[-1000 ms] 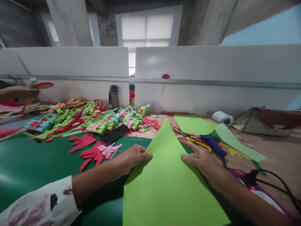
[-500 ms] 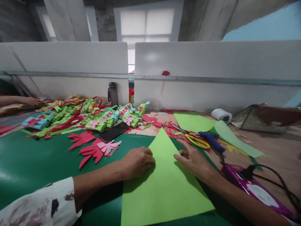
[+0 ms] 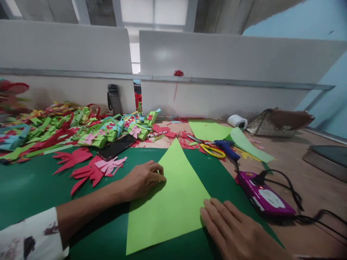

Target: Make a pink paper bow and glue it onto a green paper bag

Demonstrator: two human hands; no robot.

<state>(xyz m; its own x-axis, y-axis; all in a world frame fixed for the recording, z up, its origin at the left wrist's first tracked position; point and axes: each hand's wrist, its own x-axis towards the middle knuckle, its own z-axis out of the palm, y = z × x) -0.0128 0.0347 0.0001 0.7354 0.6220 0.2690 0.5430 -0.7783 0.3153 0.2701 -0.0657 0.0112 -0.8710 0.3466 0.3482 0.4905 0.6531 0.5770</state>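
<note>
Green sheet (image 3: 168, 206): on the dark-green mat (image 3: 27, 184) in front of the person, between the two hands, one corner pointing away; whether there is a fold in it is not clear.
Left hand (image 3: 143, 180): on the sheet's left side, fingers curled; the grip may be a pinch or a plain press, and the view does not settle which.
Right hand (image 3: 230, 224): grip loose, fingers straight and side by side over the right edge, hiding the lower corner; no thumb shows.
Both hands: judged from their pose, the step is lining up and flattening the paper; neither visibly holds a tool.
Sheet's right edge: a next move here would probably call for the left hand to anchor while the right fingers press evenly along, lest the paper skid or crease askew.
Scissors (image 3: 210, 146): yellow-handled, beyond the sheet to the right, just beside the blue glue gun (image 3: 227, 148), both untouched.
Power strip (image 3: 257, 202): purple, right of the sheet, near the brown bench's (image 3: 287, 155) bare part.
</note>
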